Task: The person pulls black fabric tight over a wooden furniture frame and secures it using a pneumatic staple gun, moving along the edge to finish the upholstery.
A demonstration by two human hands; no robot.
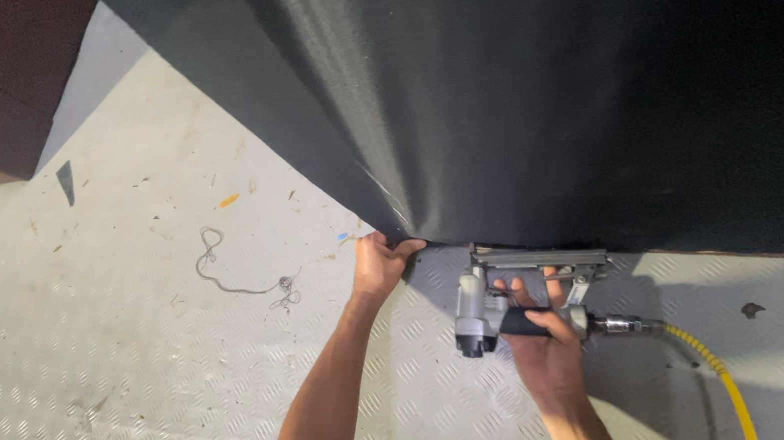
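Head view, left hand gripping black fabric edge, right hand just beside, holding staple gun

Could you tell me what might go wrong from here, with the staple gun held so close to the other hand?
1. The left hand pinches the black fabric right beside the staple gun in the right hand; a staple could hit a finger.
2. The fabric shows pull creases at the grip; if it slips, it may be fixed wrinkled.
3. The yellow hose trails across the floor and could snag or trip someone.
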